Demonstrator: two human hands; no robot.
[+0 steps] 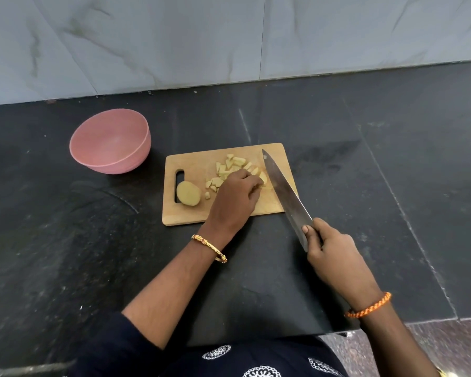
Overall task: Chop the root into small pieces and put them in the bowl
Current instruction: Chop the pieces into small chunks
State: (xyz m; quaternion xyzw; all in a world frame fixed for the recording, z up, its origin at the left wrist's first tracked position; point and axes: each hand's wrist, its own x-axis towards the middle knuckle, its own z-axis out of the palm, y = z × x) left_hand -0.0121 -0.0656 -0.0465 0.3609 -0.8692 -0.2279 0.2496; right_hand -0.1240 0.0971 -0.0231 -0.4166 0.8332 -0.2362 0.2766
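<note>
A wooden cutting board [193,213] lies on the black counter. Several small pale root pieces [235,164] are scattered on its middle and far side. An uncut chunk of root [188,193] sits by the board's handle slot at the left. My left hand [235,197] rests on the board with its fingers curled around a root piece [263,177] right beside the blade. My right hand [329,247] grips the handle of a large knife [282,186], whose blade slants across the board's right side. A pink bowl [110,141], with nothing visible inside, stands to the left of the board.
The black stone counter [365,172] stretches all around the board. A grey marbled wall [229,36] rises behind it. The counter's front edge [392,323] is near my body at the lower right.
</note>
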